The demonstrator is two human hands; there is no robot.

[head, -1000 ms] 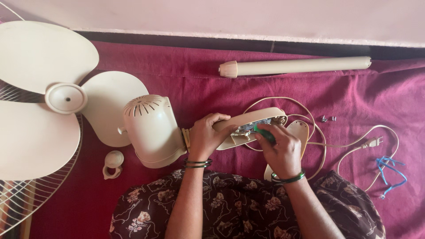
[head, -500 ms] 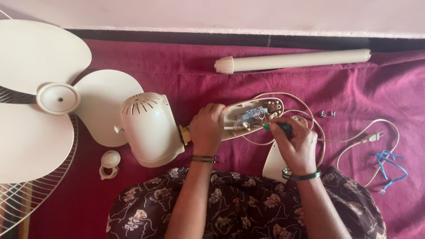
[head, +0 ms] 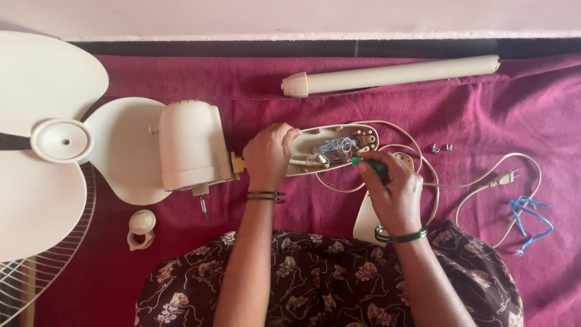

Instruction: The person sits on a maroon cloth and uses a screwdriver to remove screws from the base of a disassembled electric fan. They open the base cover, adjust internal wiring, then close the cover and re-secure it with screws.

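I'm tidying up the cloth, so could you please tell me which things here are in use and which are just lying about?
In use:
left hand gripping the opened switch housing
right hand holding the green screwdriver
motor body

Lying about:
cream pole
fan blades
wire guard
small cap
blue wire
plug

Bright even daylight, soft shadows, sharp focus, no glare.

Bare forearms, thin dark bangles (head: 265, 195), green bangle (head: 399, 234), floral garment (head: 327, 278).
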